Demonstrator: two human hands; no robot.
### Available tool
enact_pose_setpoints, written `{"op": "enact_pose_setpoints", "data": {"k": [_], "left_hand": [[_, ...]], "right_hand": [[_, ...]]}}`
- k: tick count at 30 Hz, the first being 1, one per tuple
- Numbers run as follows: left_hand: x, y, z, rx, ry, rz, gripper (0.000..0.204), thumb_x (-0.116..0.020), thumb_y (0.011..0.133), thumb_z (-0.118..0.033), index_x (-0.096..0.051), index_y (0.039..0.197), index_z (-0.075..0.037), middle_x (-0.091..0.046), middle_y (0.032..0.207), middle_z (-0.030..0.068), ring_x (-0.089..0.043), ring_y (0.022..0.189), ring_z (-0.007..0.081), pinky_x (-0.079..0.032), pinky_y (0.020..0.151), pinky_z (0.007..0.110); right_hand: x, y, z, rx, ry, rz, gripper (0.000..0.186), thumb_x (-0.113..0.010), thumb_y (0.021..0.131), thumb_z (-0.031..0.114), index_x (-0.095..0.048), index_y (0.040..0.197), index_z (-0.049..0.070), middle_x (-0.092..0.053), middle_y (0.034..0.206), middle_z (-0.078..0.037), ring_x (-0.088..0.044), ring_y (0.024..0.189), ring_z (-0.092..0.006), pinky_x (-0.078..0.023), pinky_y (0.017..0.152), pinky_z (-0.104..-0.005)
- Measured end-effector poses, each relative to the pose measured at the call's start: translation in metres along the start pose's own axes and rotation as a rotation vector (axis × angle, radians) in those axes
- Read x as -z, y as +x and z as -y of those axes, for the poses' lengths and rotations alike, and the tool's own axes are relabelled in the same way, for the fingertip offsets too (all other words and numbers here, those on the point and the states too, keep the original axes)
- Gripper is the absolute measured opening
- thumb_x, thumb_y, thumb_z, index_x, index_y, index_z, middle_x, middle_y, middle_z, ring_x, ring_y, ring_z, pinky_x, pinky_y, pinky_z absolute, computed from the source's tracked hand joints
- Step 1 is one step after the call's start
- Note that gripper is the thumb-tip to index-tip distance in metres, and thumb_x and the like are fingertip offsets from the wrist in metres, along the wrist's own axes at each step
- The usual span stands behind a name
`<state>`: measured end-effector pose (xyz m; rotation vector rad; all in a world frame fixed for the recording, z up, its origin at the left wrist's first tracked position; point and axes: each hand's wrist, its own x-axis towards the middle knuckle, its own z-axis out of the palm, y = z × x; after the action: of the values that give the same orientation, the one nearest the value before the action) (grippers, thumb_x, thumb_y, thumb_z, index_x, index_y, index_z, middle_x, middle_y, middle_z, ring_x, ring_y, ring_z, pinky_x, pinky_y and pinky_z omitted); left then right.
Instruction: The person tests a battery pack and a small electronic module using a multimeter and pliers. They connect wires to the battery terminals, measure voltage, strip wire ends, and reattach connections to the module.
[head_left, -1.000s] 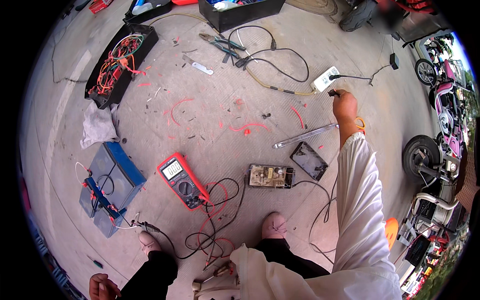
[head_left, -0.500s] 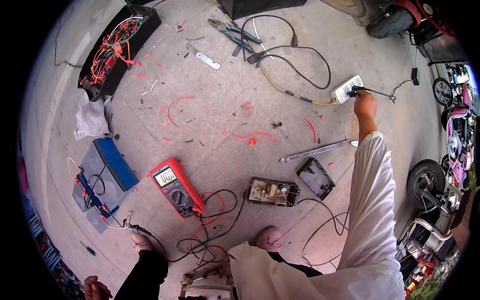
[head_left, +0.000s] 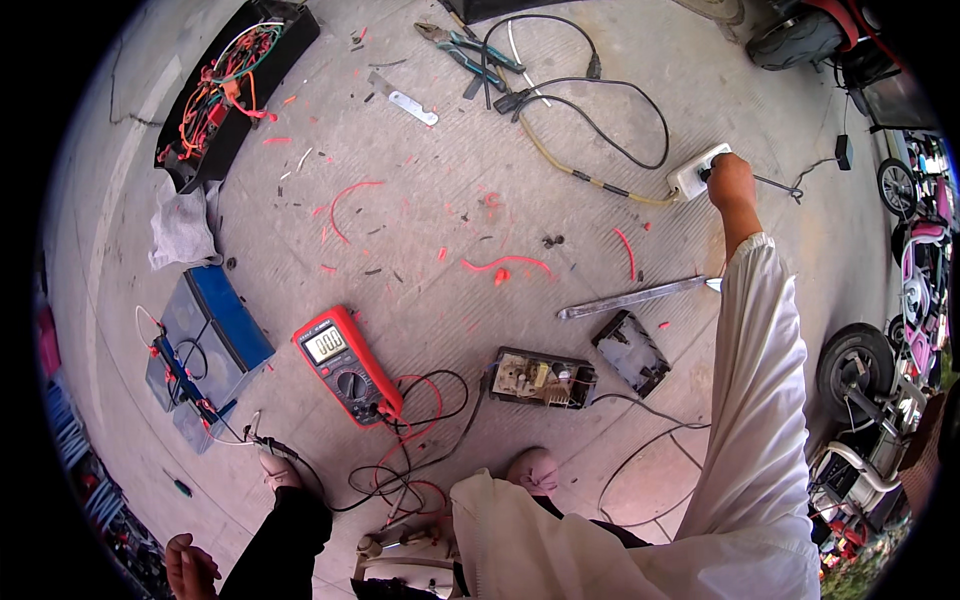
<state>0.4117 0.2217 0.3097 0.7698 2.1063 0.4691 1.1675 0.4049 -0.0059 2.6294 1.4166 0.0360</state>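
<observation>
At the far right, my right hand (head_left: 733, 186) is closed on a black plug (head_left: 707, 173) at the white power strip (head_left: 692, 181); the fingers hide part of the strip. My left hand (head_left: 190, 568) hangs low at the left edge beside my leg, loosely curled, with nothing visible in it. On the ground before me lies a red multimeter (head_left: 350, 368) with its display lit and red and black leads attached. To its right sits an opened charger case (head_left: 543, 379) with its circuit board showing, beside its detached dark cover (head_left: 631, 353).
A blue and grey battery pack (head_left: 218, 325) stands at left, below a black box of wires (head_left: 225, 100). Pliers (head_left: 465, 55), a utility knife (head_left: 412, 107), a black cord (head_left: 640, 100), a long metal bar (head_left: 630, 298) and red wire scraps lie about. Parked scooters (head_left: 860, 375) line the right.
My right hand has moved slightly up and over the power strip, covering more of the plug and sockets. The multimeter's reading has changed. My left hand has lifted slightly.
</observation>
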Motion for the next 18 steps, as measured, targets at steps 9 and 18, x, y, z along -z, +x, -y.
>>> {"op": "enact_pose_setpoints", "data": {"k": [9,18], "left_hand": [[0.023,0.014,0.021,-0.019,0.025,-0.011,0.031,-0.048,0.1,-0.021,-0.052,0.122,0.0,-0.055,0.08,0.003,-0.05,0.073,0.01,-0.042,0.068,0.023],[0.03,0.009,0.037,-0.158,0.044,0.025,0.03,-0.051,0.098,-0.029,-0.053,0.113,-0.004,-0.044,0.067,-0.0026,-0.038,0.06,0.0038,-0.03,0.054,0.018]], "right_hand": [[-0.033,-0.017,-0.027,0.048,0.067,-0.042,0.02,-0.059,0.084,0.012,-0.072,0.098,0.011,-0.067,0.098,-0.021,-0.066,0.092,-0.0372,-0.052,0.083,-0.0431],[-0.008,-0.059,0.011,-0.043,-0.137,-0.005,0.029,-0.06,0.085,0.022,-0.066,0.111,0.01,-0.063,0.114,-0.017,-0.06,0.106,-0.0382,-0.048,0.088,-0.0461]]}}
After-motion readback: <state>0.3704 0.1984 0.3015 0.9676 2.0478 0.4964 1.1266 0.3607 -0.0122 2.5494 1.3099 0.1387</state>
